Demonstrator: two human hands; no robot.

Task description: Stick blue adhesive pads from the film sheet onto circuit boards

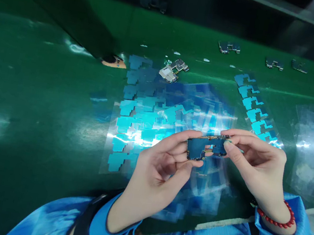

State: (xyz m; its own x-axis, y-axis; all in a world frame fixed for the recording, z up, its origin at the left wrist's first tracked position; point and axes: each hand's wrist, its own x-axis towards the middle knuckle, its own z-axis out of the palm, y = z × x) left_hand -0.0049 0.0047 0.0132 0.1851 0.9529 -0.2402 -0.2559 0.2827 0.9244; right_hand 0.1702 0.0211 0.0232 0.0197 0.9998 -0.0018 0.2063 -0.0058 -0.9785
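A small dark circuit board [196, 148] is held up between my two hands, above the work surface. My left hand [163, 166] grips its wider left part, with fingers behind and along the edges. At the narrower right end, my right hand [254, 158] pinches the board between thumb and fingers. Beneath the hands lie overlapping clear sheets bearing blue die-cut film pieces [124, 123]. Another circuit board [173, 71], with silvery shields, rests just beyond these sheets.
A strip of blue film pieces [252, 103] lies to the right, with clear sheets [309, 151] farther right. Several boards, one of them a dark board [229, 47], sit along the back of the green mat [44, 86]. A dark post-like shape [81, 12] slants in from the upper left.
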